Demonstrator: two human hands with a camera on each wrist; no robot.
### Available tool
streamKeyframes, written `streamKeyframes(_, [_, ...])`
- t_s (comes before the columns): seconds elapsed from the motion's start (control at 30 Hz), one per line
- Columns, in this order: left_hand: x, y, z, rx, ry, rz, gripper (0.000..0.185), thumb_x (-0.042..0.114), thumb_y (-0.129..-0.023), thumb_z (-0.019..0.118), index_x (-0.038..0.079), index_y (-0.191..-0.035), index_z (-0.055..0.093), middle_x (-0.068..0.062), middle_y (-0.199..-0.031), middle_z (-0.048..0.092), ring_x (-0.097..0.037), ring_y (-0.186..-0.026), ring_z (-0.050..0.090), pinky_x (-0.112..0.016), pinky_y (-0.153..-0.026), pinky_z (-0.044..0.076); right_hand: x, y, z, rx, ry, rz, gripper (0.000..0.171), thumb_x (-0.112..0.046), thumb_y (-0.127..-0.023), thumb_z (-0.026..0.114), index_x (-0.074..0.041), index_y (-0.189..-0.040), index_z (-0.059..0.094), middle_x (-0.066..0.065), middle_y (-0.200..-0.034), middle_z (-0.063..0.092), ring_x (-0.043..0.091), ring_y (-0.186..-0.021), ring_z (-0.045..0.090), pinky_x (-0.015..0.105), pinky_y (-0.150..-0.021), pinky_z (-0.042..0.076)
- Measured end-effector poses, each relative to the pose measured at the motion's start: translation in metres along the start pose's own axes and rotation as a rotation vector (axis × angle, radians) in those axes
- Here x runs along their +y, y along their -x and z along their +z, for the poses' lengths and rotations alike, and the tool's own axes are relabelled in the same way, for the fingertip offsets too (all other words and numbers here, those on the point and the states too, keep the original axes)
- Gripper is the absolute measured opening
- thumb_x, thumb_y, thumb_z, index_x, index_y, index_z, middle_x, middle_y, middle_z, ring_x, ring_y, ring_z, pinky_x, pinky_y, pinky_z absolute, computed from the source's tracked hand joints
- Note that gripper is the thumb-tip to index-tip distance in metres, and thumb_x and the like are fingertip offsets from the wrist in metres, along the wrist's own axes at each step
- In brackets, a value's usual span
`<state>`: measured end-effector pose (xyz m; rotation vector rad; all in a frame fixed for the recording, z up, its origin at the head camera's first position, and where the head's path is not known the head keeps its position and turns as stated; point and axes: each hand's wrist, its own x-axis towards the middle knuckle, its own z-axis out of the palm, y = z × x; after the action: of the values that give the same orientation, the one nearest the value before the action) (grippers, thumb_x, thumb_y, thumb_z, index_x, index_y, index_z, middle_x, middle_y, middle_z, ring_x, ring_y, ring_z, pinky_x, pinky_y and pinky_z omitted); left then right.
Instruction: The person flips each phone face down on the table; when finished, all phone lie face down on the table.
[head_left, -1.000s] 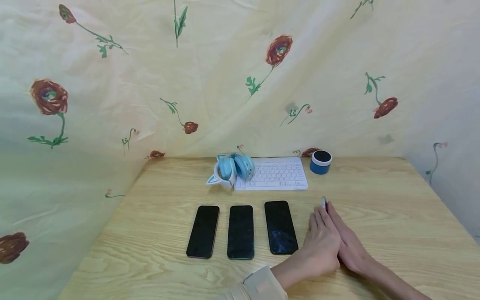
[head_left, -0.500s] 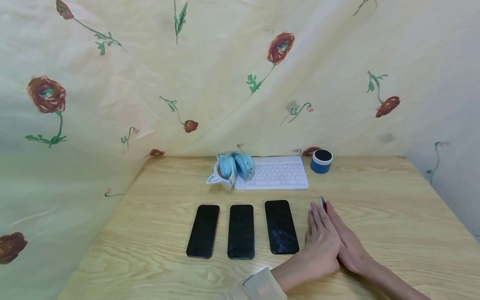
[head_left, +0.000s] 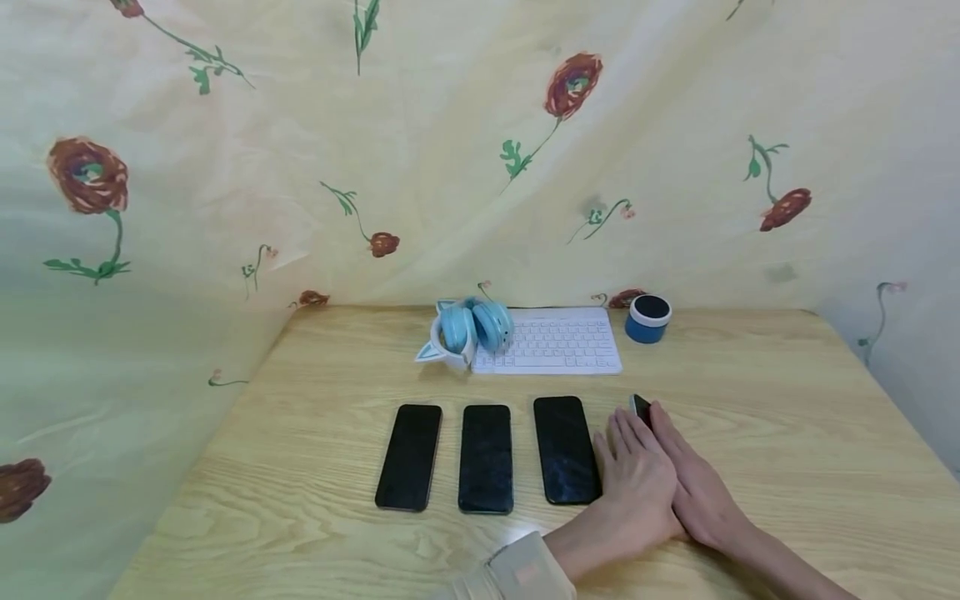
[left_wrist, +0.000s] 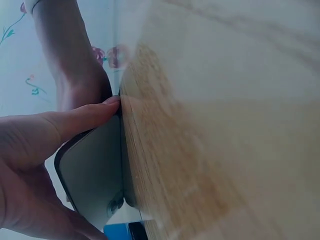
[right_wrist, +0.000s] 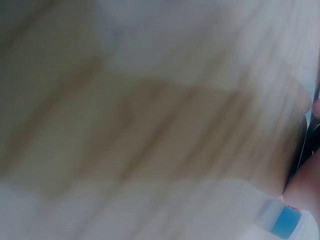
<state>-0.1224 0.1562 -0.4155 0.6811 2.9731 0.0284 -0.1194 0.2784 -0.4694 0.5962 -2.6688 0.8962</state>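
Three black phones lie side by side on the wooden table (head_left: pixel 787 433): left phone (head_left: pixel 409 456), middle phone (head_left: pixel 486 458), right phone (head_left: pixel 566 450). Just right of them a fourth phone (head_left: pixel 640 408) stands tilted between both hands, only its far end showing. My left hand (head_left: pixel 633 471) grips it; in the left wrist view the thumb (left_wrist: pixel 85 117) lies on the fourth phone's (left_wrist: pixel 95 170) edge with the fingers under it. My right hand (head_left: pixel 693 492) lies with straight fingers against the phone's right side. The right wrist view is blurred wood grain.
At the back of the table sit light blue cat-ear headphones (head_left: pixel 465 329), a white keyboard (head_left: pixel 558 342) and a small blue round speaker (head_left: pixel 648 318). A flowered cloth (head_left: pixel 450 167) hangs behind and to both sides. The table's right part is bare wood.
Both hands have shifted a little left toward the third phone. The phone between them has tipped from standing on edge to leaning, its dark face now showing.
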Motion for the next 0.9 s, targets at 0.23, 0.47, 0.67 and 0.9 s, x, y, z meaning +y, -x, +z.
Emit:
streamKeyframes(0.23, [0.000, 0.000, 0.000, -0.014, 0.044, -0.004, 0.136, 0.072, -0.058, 0.079, -0.003, -0.153, 0.016, -0.021, -0.154, 0.025, -0.032, -0.142, 0.025, -0.043, -0.109, 0.031, 0.002, 0.004, -0.003, -0.011, 0.081, -0.012, 0.057, -0.002, -0.100, 0.041, 0.005, -0.152, 0.018, 0.027, -0.156, 0.018, 0.012, -0.146, 0.007, 0.009, -0.108, 0.003])
streamKeyframes(0.47, [-0.001, -0.006, 0.007, -0.110, 0.113, -0.021, 0.133, 0.076, -0.059, 0.074, 0.002, -0.154, 0.018, -0.016, -0.155, 0.027, -0.028, -0.143, 0.023, -0.038, -0.112, 0.026, 0.003, 0.008, -0.005, -0.017, 0.144, -0.037, 0.051, -0.006, -0.102, 0.043, 0.009, -0.148, 0.027, 0.023, -0.157, 0.022, 0.022, -0.147, 0.010, 0.012, -0.109, 0.002])
streamKeyframes(0.67, [0.000, -0.007, 0.010, -0.156, 0.078, -0.005, 0.131, 0.082, -0.062, 0.066, 0.004, -0.155, 0.016, -0.016, -0.157, 0.020, -0.028, -0.145, 0.017, -0.037, -0.113, 0.023, 0.005, 0.011, -0.008, -0.023, 0.179, -0.077, 0.058, -0.001, -0.095, 0.053, 0.009, -0.147, 0.031, 0.019, -0.158, 0.022, 0.029, -0.147, 0.011, 0.015, -0.111, 0.002])
streamKeyframes(0.9, [0.004, -0.009, 0.012, -0.182, 0.035, 0.033, 0.124, 0.083, -0.067, 0.060, 0.009, -0.156, 0.015, -0.015, -0.159, 0.012, -0.030, -0.146, 0.008, -0.040, -0.114, 0.018, 0.009, 0.008, -0.019, -0.083, 0.337, -0.172, 0.066, -0.004, -0.084, 0.063, 0.011, -0.144, 0.037, 0.026, -0.153, 0.029, 0.035, -0.146, 0.014, 0.023, -0.114, 0.000])
